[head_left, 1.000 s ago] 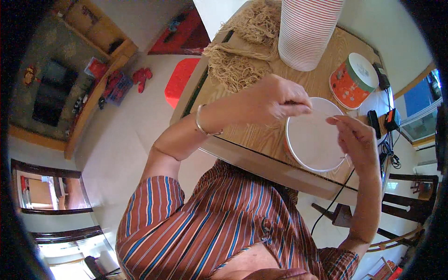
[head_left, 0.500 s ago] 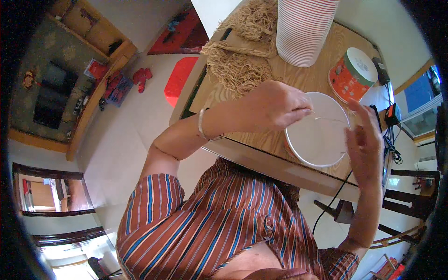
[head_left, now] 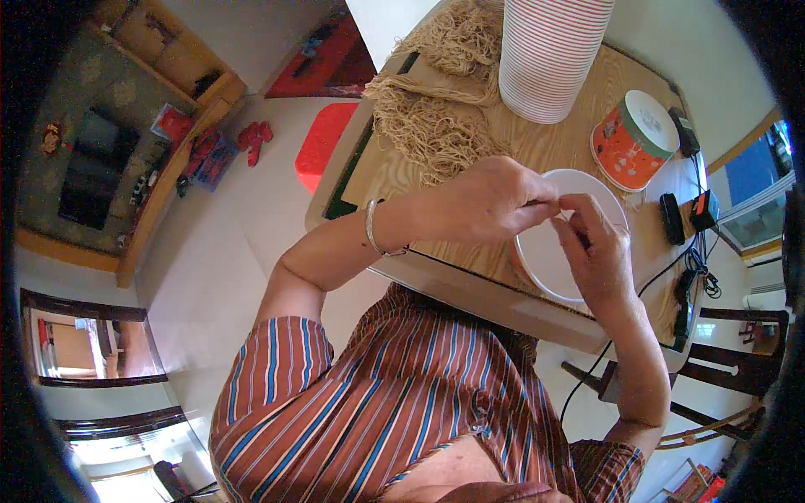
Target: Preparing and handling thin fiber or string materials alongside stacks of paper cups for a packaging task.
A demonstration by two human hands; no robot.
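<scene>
An open white paper tub [head_left: 549,264] stands near the table's front edge, its orange outside showing at the left. Above its mouth my left hand [head_left: 486,201], with a bracelet at the wrist, has thumb and fingers pinched together on a thin string, of which little shows. From the right my right hand [head_left: 599,256] meets it, thumb and forefinger closed at the same spot, also on the string. Both hands cover part of the tub's rim. Beyond my left hand lie tangled bundles of tan string [head_left: 440,134] on the table.
A tall stack of white tubs [head_left: 553,59] stands at the back. An orange tub with a green band [head_left: 635,142] rests upside down behind the open one. Black cables [head_left: 696,260] run along the right edge; a red stool [head_left: 323,147] stands left of the table [head_left: 470,260].
My right hand has come in leftward from the tub's right rim to my left fingertips and pinched. My left hand has shifted slightly. The string no longer stretches across the tub's mouth.
</scene>
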